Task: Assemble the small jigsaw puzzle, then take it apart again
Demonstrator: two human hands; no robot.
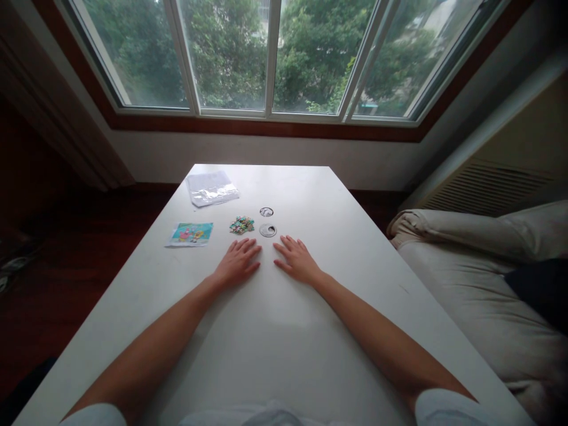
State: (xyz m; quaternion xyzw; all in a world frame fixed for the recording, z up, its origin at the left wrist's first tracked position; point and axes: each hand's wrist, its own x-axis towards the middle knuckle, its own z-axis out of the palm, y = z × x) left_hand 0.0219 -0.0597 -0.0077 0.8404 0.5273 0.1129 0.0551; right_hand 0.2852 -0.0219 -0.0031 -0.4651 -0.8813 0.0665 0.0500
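Note:
My left hand [238, 260] lies flat on the white table [284, 331], palm down, fingers stretched out and holding nothing. My right hand [296, 258] rests flat beside it, fingers spread, also holding nothing. Just beyond my left fingertips sits a small heap of colourful puzzle pieces [242, 225]. A small round clear lid [268, 230] lies just ahead of the gap between my hands, with a second round clear piece [266, 212] behind it. A colourful picture card [191, 234] lies to the left of the heap.
A clear plastic bag with paper [212, 189] lies at the table's far left. A wide window [270, 56] spans the back wall. A light sofa [483, 260] with a dark cushion [544, 290] stands right of the table. Dark wooden floor is on the left.

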